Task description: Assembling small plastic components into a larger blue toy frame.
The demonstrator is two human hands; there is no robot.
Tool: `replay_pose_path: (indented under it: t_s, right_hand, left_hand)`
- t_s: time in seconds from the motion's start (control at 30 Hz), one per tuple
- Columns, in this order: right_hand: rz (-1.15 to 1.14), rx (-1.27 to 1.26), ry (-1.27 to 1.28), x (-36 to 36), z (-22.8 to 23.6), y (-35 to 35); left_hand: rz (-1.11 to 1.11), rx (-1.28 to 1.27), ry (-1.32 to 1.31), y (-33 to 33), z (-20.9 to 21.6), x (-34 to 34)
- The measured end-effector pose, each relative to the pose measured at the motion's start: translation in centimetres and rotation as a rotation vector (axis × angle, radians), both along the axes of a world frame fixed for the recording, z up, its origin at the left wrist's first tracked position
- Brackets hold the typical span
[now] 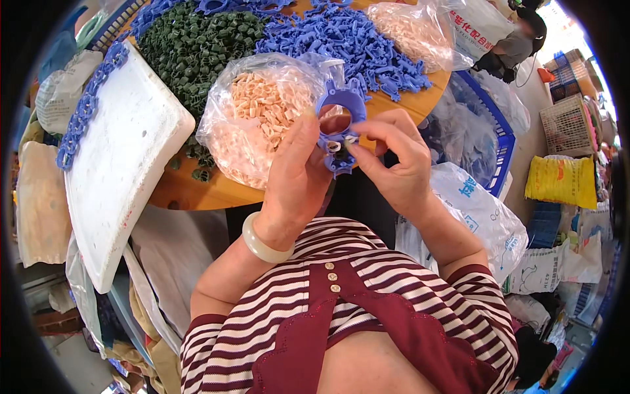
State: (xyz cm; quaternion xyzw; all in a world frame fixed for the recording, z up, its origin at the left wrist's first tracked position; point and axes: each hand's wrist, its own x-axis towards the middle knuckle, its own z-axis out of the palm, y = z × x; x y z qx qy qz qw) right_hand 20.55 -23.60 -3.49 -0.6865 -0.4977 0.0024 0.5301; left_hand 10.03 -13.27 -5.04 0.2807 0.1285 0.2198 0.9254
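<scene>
My left hand [298, 167] is closed around a blue plastic part [352, 98] with a round ring opening, held up over the table's near edge. A small dark and white piece sits in its lower section. The thumb and index finger of my right hand [397, 157] pinch at that lower section from the right; what lies between these fingertips is partly hidden. Right behind my left hand is a clear bag of peach-coloured small pieces [262, 98]. Farther back lie a heap of dark green pieces [197, 49] and a heap of blue plastic parts [328, 33].
A white foam slab [125, 138] leans at the table's left, with a row of blue parts [88, 108] along its edge. Another bag of peach pieces [413, 33] stands at the back right. A blue crate [504, 148] holding plastic bags is beside the wooden table [197, 190].
</scene>
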Motion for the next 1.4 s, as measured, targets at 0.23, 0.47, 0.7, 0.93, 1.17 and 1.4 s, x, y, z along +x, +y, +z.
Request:
replay_pose_path:
  t_s: [0.23,0.47,0.7,0.93,1.17,1.4]
  right_hand:
    - [-0.080,-0.032,0.054,-0.7,-0.6,0.1]
    - [-0.037,0.043,0.134,-0.9,-0.8,0.4]
    - [0.003,-0.004,0.076,-0.6,-0.4,0.4]
    - [0.020,-0.026,0.034,-0.3,-0.3,0.6]
    - [-0.004,0.016,-0.119,-0.1,-1.0,0.6]
    - [0.074,-0.034,0.071,0.4,-1.5,0.9]
  left_hand:
    - [0.048,0.058,-0.002,0.0,0.5,0.1]
    - [0.085,0.035,0.010,-0.2,1.0,0.0]
    - [0.069,0.060,0.018,0.3,0.5,-0.2]
    - [0.051,0.054,-0.006,0.4,0.1,-0.3]
    - [0.018,0.085,-0.029,0.4,-0.1,-0.3]
    - [0.036,0.068,-0.031,0.5,-1.1,0.2]
